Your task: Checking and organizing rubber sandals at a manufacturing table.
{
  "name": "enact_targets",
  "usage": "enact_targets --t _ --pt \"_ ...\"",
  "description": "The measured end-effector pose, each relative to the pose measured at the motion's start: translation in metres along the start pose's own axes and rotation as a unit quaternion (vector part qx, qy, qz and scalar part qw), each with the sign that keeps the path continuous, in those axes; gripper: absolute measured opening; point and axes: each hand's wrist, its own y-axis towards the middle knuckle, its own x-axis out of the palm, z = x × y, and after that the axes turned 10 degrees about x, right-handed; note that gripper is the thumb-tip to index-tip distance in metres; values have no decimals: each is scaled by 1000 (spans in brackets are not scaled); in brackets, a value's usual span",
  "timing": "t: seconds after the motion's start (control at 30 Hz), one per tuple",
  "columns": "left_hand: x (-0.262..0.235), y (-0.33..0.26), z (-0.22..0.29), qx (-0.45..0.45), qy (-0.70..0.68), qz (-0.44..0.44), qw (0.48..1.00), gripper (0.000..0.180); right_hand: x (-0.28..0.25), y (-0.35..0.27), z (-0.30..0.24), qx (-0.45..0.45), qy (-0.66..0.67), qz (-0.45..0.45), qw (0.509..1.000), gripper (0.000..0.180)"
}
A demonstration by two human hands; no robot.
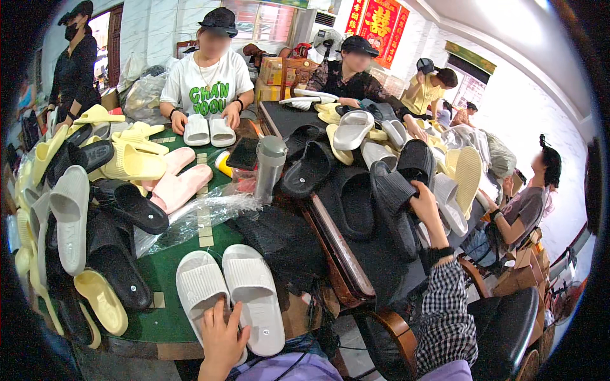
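A pair of light grey slide slippers (pixel 259 305) lies side by side on the green tabletop (pixel 175 267) in front of me, toes pointing away. My left hand (pixel 222 333) rests on the left slipper of this pair, fingers spread and touching its footbed and strap. Out to the right, my right hand (pixel 424 203) reaches over the black table (pixel 318 120). Its fingers are closed on a black slipper (pixel 416 159), beside another black slipper (pixel 392 190) in a heap of grey, black and yellow ones.
More slippers, including a yellow one (pixel 101 301) and a pink one (pixel 184 188), crowd the left. Clear plastic wrap (pixel 197 219), a metal tumbler (pixel 270 168) and a phone (pixel 243 153) lie ahead. Several people work around the tables. A black chair (pixel 505 330) stands at right.
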Motion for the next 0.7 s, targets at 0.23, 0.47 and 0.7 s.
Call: enact_targets --t 0.23,0.47,0.7 --pt "-3 1 1 2 -5 3 1000 59 26 43 -7 -38 165 98 981 43" --pt "-4 3 2 1 0 1 1000 59 16 54 -2 88 237 -44 967 59" --pt "-5 1 1 -8 -22 -15 1000 60 -29 20 -8 4 271 24 962 40"
